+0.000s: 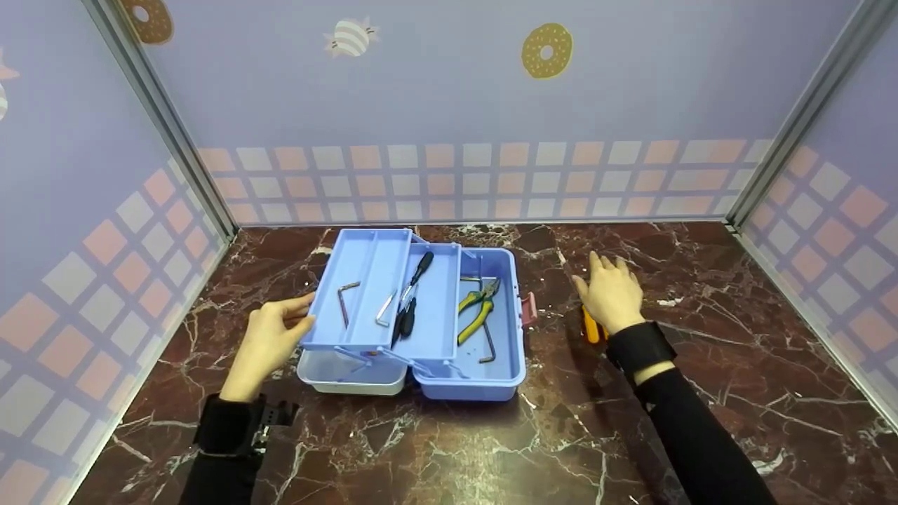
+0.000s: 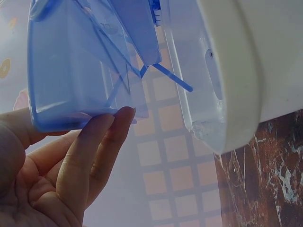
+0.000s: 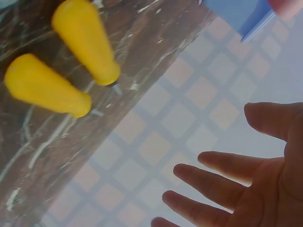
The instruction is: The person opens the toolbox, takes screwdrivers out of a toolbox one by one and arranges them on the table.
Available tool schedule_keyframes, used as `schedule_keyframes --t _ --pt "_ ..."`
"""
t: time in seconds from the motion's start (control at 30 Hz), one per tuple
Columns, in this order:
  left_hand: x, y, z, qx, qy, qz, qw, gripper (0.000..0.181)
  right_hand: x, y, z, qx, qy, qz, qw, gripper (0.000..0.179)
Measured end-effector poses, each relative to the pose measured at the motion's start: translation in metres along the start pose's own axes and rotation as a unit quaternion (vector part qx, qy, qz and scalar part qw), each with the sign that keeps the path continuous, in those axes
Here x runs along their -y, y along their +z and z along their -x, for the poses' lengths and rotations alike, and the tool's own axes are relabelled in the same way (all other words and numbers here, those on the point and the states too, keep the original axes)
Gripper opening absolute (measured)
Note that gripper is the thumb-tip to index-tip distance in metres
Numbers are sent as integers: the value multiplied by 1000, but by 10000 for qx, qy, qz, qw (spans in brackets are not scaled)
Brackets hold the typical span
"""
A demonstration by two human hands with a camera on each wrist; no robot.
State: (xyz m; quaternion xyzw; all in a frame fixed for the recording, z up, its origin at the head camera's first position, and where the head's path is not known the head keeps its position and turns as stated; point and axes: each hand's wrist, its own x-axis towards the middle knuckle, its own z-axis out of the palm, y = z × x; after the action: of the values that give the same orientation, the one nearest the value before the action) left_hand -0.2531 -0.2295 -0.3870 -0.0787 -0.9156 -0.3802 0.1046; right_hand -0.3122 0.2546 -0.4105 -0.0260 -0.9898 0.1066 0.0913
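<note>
A blue toolbox [image 1: 470, 390] stands with its stepped trays spread to the left. My left hand [image 1: 270, 338] pinches the left edge of the upper tray [image 1: 372, 263], thumb and fingers on its wall; the left wrist view shows this grip [image 2: 78, 161] from below. My right hand [image 1: 614, 296] hovers right of the box with spread fingers and holds nothing. Beneath it on the tabletop lie two screwdrivers with yellow-orange handles [image 1: 591, 327], a thicker one [image 3: 85, 40] and another [image 3: 45, 85] beside it, partly hidden by the hand in the head view.
Hex keys [image 1: 342, 305] lie in the upper tray. Black-handled screwdrivers [image 1: 408, 320] rest in the middle tray, yellow-green pliers [image 1: 477, 325] in the box bottom. The whitish lid [image 1: 354, 387] sits under the trays; a pink latch [image 1: 528, 309] sticks out right. Patterned walls [image 1: 449, 105] enclose the marble-look table [image 1: 491, 456].
</note>
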Motion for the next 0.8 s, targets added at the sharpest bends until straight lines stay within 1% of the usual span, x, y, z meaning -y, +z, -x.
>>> schedule_keyframes --t 0.2,0.33,0.47,0.63,0.7,0.8 --pt "0 0 0 -20 9 -28 10000 40 18 -2 0 -43 -232 -5 9997 66" --pt "0 0 0 -29 10 -28 10000 40 30 -1 -1 42 -498 -69 9987 67" --pt "0 1 0 -34 61 -52 10000 40 42 1 -1 111 -955 -155 9952 67" --pt "0 1 0 -48 92 -55 9999 40 62 3 0 -58 -1613 -293 9865 64" --pt "0 1 0 -48 85 -47 9999 40 70 3 0 -70 -1831 -228 9828 64" --pt "0 1 0 -42 83 -45 9999 40 84 3 1 92 -2068 3 9783 64"
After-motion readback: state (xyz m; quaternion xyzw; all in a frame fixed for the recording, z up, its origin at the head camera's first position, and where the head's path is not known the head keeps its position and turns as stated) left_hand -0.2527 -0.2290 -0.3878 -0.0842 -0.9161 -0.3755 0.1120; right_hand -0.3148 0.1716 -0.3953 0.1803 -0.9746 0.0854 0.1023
